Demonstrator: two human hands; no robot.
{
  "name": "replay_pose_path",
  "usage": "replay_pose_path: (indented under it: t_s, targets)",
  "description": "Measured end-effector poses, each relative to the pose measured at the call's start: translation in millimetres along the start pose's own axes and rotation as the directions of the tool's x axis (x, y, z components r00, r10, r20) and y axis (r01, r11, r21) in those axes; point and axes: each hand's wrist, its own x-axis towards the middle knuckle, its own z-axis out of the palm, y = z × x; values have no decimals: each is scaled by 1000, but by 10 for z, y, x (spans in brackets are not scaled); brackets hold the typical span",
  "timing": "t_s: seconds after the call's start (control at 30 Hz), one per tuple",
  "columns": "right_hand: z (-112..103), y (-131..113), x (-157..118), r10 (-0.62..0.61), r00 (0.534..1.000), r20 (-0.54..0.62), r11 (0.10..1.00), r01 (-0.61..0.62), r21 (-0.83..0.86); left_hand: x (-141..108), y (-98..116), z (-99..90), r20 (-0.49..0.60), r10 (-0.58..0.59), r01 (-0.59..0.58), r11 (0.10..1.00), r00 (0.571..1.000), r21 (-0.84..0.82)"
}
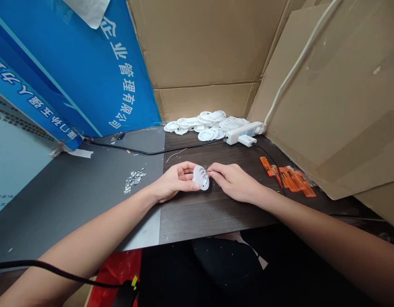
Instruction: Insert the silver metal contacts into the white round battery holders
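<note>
My left hand (180, 181) grips a round white plastic disc (201, 178) by its edge, thumb in front and fingers behind. The disc is tilted up above the table, and its face shows several small dark holes or slots. At the disc's right edge, my right hand (228, 181) is closed in a pinch. Whatever sits between its thumb and forefinger is too small to make out. On the grey part of the table, left of my left hand, lies a small heap of shiny metal pieces (133, 181).
Similar white discs (212, 121) are piled at the back, beside a white power strip (243, 133) with a plugged-in adapter. Orange plastic pieces (291, 178) lie at right under a black cable. Another black cable (158, 152) crosses the back. Cardboard (206, 42) and a blue printed panel (88, 64) wall the table.
</note>
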Motion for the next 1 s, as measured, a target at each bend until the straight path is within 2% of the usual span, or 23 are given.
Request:
replay_pose_path:
  t_s: [0.6, 0.8, 1.0]
  targets:
    - [6, -18, 8, -20, 999, -28, 998, 22, 50, -10, -5, -1, -13, -20, 20, 1000, 1000, -7]
    - [21, -16, 9, -31, 999, -25, 999, 32, 7, -5, -26, -27, -25, -15, 15, 1000, 1000, 26]
    - [94, -18, 18, -63, 998, -20, 991, 60, -118, 4, -26, -20, -50, -28, 30, 999, 998, 43]
